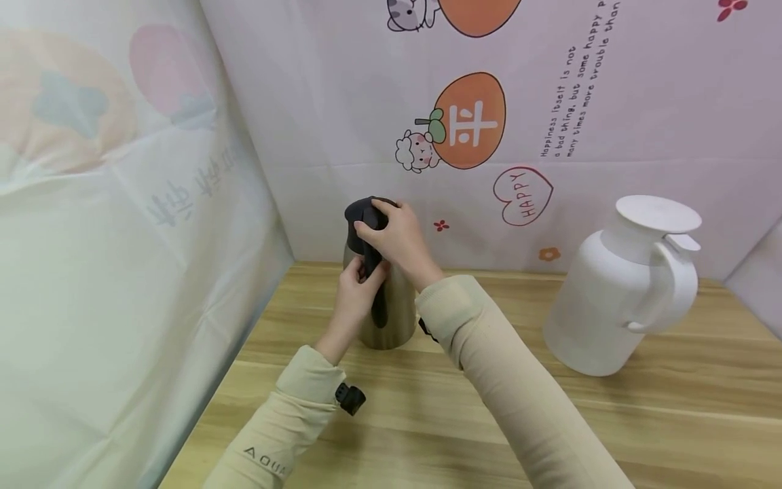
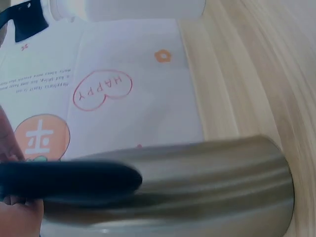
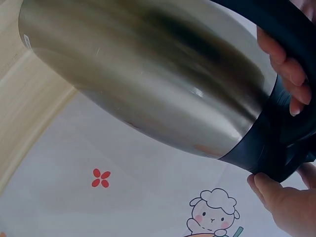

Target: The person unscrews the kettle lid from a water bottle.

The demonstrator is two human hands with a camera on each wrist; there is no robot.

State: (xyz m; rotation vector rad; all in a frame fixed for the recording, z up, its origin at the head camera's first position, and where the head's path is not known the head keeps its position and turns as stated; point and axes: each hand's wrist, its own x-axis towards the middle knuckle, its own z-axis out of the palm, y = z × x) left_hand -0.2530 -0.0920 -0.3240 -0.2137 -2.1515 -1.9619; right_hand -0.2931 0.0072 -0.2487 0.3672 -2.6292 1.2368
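Observation:
A steel thermos jug [image 1: 400, 299] with a black lid [image 1: 359, 209] and a black handle [image 1: 380, 309] stands on the table near the back wall. My left hand [image 1: 356, 292] grips the upper part of that handle; in the right wrist view its curled fingers [image 3: 291, 74] show round the handle. Over the top of the jug, my right hand [image 1: 397, 238] holds the black lid between thumb and fingers. From the right wrist, the right hand [image 3: 291, 202] appears against the black collar [image 3: 261, 143]. The lid's far side is hidden in the head view.
To the right stands a white thermos jug [image 1: 601, 299] with its own lid and handle. Printed cloth [image 1: 342, 102] hangs behind the wooden table [image 1: 464, 421], and pale cloth [image 1: 122, 285] hangs on the left.

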